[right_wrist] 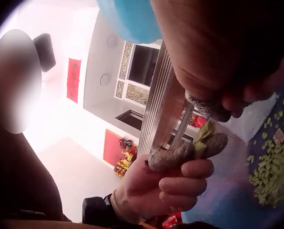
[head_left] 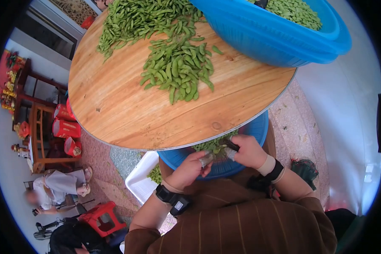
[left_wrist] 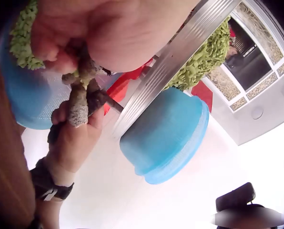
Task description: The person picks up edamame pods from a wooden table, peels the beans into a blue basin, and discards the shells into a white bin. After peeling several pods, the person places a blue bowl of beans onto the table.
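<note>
Wrapped fingertips of my left hand (head_left: 189, 170) pinch a green soybean pod (right_wrist: 205, 135), seen split or bent in the right wrist view. My right hand (head_left: 250, 151), its fingertips wrapped too, is curled round a dark handle-like object (head_left: 231, 145); I cannot tell what kind of tool it is. Both hands meet close together at the round table's near edge. Below them is a blue basin (head_left: 261, 134) holding shelled green beans (right_wrist: 274, 179). On the wooden table (head_left: 114, 106) lie a small heap of pods (head_left: 175, 72) and a larger pile (head_left: 144, 19) behind.
Blue stacked baskets (head_left: 258, 31) with shelled beans stand at the table's far right. A white crate (head_left: 135, 180) with green pods sits on the floor to the left. Further left are a red stool (head_left: 101, 218) and a seated person (head_left: 61, 186).
</note>
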The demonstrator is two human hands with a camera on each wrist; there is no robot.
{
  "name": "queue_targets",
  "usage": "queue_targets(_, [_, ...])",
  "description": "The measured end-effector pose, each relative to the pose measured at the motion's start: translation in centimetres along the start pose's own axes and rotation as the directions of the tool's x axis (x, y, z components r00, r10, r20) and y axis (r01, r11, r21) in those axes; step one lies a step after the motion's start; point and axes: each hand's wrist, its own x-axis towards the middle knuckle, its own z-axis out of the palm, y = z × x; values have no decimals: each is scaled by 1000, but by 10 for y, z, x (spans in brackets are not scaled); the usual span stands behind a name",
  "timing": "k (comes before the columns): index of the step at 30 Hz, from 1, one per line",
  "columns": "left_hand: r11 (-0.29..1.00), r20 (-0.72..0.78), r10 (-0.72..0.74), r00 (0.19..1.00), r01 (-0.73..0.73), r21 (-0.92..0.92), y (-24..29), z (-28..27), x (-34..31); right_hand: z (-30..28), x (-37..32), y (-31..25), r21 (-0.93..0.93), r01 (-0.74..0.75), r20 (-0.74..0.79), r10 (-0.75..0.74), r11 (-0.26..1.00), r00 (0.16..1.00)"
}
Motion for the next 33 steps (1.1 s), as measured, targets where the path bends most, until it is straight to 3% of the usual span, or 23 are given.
queue_targets(5, [1000, -63, 21, 998, -22, -8, 7, 3, -6, -7, -3, 16, -52, 104, -54, -107, 993, 993])
queue_targets(7, [998, -69, 44, 997, -42, 38, 8, 4, -5, -14, -3, 2, 128, -171, 88, 161, 977, 983])
queue_targets(8, [995, -75, 67, 995, -61, 85, 8, 4, -4, -15, -2, -5, 128, -171, 88, 161, 977, 983])
queue_targets(10, [989, -112, 91, 990, -76, 130, 8, 8, -3, -16, 3, -15, 424, -518, 378, 375, 743, 846])
queue_targets(12, [980, -147, 114, 983, -87, 177, 5, 10, -2, -11, 2, -14, 390, -498, 401, 344, 775, 849])
queue_targets(14, [949, -168, 231, 958, -183, 256, -2, 9, 0, -9, 2, -12, 355, -474, 425, 312, 806, 850])
queue_targets(18, [953, -161, 231, 960, -190, 234, 5, 12, -5, -9, 1, -12, 371, -419, 411, 259, 828, 874])
queue_targets(20, [932, -45, 156, 987, -132, 337, 8, 7, -6, -11, 0, -13, 382, -412, 407, 250, 827, 879])
queue_targets(24, [934, -68, 212, 975, -182, 309, 8, 11, -7, -14, -6, -14, 440, -474, 411, 298, 763, 862])
queue_targets(26, [956, -172, 174, 970, -124, 265, 9, 11, -7, -18, -8, -19, 433, -510, 414, 339, 743, 845])
queue_targets(28, [961, -189, 175, 966, -126, 245, 7, 12, -5, -23, -9, -30, 449, -515, 493, 278, 730, 824])
queue_targets(33, [965, -199, 202, 959, -160, 207, 9, 18, -3, -15, -9, -30, 461, -453, 478, 216, 763, 851])
